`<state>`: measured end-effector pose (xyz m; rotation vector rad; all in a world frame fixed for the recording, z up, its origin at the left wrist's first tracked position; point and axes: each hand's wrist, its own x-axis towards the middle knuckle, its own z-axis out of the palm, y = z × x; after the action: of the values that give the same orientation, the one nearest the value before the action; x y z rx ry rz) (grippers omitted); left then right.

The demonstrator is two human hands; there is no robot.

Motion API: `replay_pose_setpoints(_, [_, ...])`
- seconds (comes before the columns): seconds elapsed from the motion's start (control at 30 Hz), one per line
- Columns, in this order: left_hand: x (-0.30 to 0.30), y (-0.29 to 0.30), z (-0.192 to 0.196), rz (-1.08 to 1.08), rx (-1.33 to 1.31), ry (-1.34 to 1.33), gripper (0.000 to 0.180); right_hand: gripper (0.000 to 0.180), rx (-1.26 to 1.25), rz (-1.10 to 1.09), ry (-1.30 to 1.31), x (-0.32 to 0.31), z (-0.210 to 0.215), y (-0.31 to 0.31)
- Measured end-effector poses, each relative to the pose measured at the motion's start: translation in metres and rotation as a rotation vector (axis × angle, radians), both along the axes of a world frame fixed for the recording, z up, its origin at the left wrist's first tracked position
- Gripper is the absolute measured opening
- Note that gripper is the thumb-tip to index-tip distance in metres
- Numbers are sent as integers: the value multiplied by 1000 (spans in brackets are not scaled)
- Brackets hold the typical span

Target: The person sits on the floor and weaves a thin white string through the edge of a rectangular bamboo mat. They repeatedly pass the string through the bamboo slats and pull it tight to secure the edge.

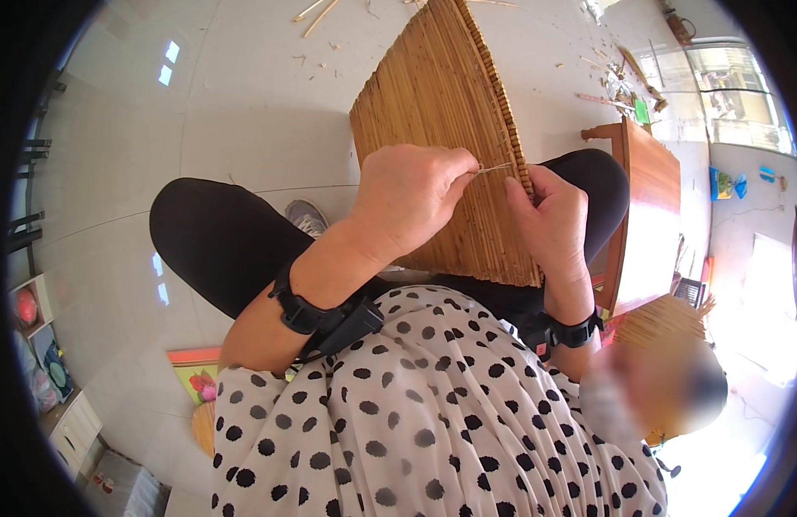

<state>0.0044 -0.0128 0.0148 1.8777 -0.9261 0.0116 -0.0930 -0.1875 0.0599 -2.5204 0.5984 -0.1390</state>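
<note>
Head view: we see the straw panel (424,108) slanted between the person's knees (200,228), its straws already joined into one surface, with a thick bound border (491,69) along the right edge. As we judge, only binding at this border is left; how much, we cannot tell. The left hand (407,188) pinches a thin pale strand (495,169); the right hand (558,215) clasps the border. Beyond, loose straws (321,19) lie on the floor (252,95).

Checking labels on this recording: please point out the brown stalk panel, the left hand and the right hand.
Brown stalk panel (437,103): head view, upper part of its flat face.
Left hand (403,189): head view, back of the hand.
Right hand (557,208): head view, near the thumb's base.
</note>
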Motion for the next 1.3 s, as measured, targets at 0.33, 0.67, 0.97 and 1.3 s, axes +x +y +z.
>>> replay_pose_setpoints(0.33, [-1, 0, 1, -3, 12, -10, 5, 19, -1, 9, -73, 2, -1, 2])
replay_pose_setpoints(0.67, [1, 2, 3, -5, 46, -65, 6, 21, 2, 11, -67, 3, 1, 5])
replay_pose_setpoints(0.97, [0, 10, 20, -26, 218, -183, 4, 20, -45, 50, -46, 1, 2, 11])
replay_pose_setpoints(1.3, [2, 27, 9, -15, 170, -56, 5, 18, -70, 164, -204, 6, -19, 27])
